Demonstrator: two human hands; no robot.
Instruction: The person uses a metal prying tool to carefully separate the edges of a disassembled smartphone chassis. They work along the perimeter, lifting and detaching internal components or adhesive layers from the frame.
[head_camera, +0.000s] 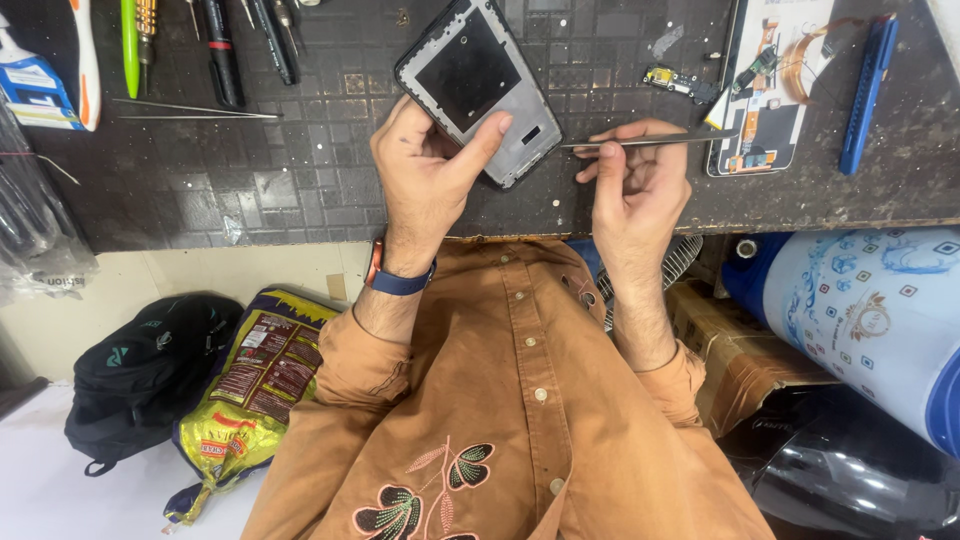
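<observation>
Two bare hands are working over a dark gridded mat (300, 180): the left hand (425, 170) is clamping a grey phone frame (480, 85) between thumb and fingers, tilted on the mat, while the right hand (640, 180) is pinching metal tweezers (650, 142) beside it. An opened phone (765, 90) is lying nearby.

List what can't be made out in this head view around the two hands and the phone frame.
- Phone frame: its lower corner is hidden under the left hand.
- Tweezers: the rear end is hidden inside the right hand.
- Screwdrivers: handles cut off by the top edge.
- Small circuit board: parts too small to tell.
- Opened phone: top cut off by the edge.
</observation>
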